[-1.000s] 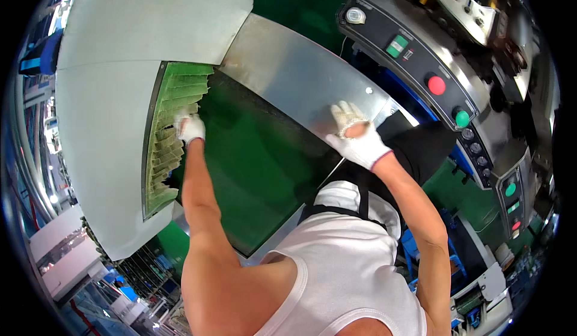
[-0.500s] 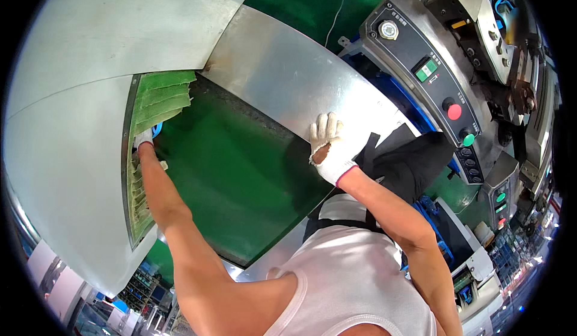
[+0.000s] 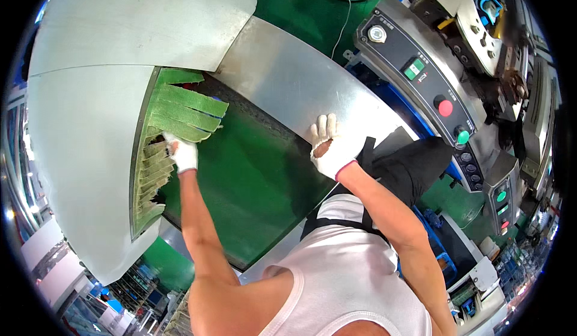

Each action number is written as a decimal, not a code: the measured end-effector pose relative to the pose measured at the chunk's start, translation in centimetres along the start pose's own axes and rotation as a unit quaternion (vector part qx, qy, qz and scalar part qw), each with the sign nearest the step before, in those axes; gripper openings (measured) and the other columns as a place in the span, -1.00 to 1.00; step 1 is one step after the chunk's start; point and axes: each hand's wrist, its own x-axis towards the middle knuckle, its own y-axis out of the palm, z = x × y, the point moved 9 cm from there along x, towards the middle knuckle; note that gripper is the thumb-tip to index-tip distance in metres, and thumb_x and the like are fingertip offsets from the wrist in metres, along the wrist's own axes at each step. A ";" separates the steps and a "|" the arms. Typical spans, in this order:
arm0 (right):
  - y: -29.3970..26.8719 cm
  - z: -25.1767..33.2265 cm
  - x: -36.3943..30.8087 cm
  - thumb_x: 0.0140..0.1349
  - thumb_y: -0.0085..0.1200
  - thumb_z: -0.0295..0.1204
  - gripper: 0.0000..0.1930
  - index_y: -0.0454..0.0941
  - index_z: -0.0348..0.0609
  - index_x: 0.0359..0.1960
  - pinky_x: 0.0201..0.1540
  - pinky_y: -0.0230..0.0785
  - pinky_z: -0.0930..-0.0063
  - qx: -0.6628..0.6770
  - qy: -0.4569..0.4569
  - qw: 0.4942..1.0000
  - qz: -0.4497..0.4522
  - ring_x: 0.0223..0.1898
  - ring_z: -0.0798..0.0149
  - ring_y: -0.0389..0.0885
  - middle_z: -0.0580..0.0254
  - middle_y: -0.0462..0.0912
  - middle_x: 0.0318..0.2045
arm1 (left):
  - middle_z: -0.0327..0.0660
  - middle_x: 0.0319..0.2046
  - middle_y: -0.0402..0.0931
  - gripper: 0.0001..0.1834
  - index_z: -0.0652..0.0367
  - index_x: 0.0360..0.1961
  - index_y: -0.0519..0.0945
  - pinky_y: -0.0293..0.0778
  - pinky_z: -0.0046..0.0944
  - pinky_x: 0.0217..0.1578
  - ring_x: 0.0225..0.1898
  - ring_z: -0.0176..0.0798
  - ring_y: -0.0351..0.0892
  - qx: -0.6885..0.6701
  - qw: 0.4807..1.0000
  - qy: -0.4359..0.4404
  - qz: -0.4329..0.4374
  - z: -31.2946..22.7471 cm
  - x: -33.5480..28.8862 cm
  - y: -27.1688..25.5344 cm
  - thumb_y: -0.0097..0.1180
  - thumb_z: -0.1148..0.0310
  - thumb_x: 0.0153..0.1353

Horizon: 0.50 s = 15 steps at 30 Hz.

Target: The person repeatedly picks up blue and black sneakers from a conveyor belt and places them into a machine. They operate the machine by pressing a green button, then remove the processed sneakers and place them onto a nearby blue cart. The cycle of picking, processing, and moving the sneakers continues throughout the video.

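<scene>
My left hand [image 3: 184, 154], in a white knit glove with a torn patch, is at the curtain of frayed green strips [image 3: 183, 108] over a machine opening. Its fingers are turned toward the strips and partly lost against them, so their grip cannot be made out. Beneath the strips' ends, small bits of blue and red show, too covered to name. My right hand [image 3: 329, 150], also gloved and torn at the palm, rests with fingers stretched out on the bare metal side plate [image 3: 288, 66]. Between the hands lies a green conveyor belt [image 3: 252, 186].
A pale machine housing [image 3: 90, 126] surrounds the opening on the left. To the right stands a control panel [image 3: 421, 78] with red and green buttons. A thin white cable [image 3: 345, 18] hangs beyond the metal plate. My knee [image 3: 415, 162] is beside the conveyor's edge.
My left hand has come out from beneath the curtain, moving right and slightly down. Upper strips now reach farther over the belt. My right hand stays on the plate. The view has shifted slightly.
</scene>
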 end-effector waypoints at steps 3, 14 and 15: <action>-2.0 -1.9 -1.0 0.41 0.00 0.00 -0.22 0.34 -0.43 0.46 0.53 0.06 -0.23 0.127 -0.053 0.990 -0.022 0.50 -0.46 0.22 -0.37 0.27 0.50 | 0.13 0.00 0.59 -0.68 0.26 0.07 0.60 0.54 0.10 0.06 -0.01 0.25 0.65 0.021 0.989 0.103 0.105 -15.7 -4.3 -0.3 0.24 0.37 0.35; -8.0 -8.3 -13.5 0.15 0.31 -0.25 -0.45 0.47 -0.30 0.10 -0.16 0.58 0.00 0.464 -0.013 0.842 -0.275 -0.15 -0.24 0.72 -0.17 0.67 -0.19 | 0.00 -0.12 0.65 -0.74 0.19 -0.06 0.68 0.61 0.02 -0.03 -0.07 0.14 0.68 -0.223 0.853 0.311 0.355 -50.1 -12.7 -2.0 0.34 0.47 0.22; -8.7 -10.2 -15.6 0.15 0.34 -0.26 -0.45 0.47 -0.26 0.12 -0.15 0.59 -0.03 0.484 -0.025 0.802 -0.348 -0.18 -0.27 0.71 -0.15 0.67 -0.21 | 0.00 -0.13 0.66 -0.74 0.19 -0.06 0.68 0.63 0.01 -0.06 -0.11 0.15 0.69 -0.209 0.831 0.393 0.335 -52.4 -13.2 -1.9 0.36 0.44 0.21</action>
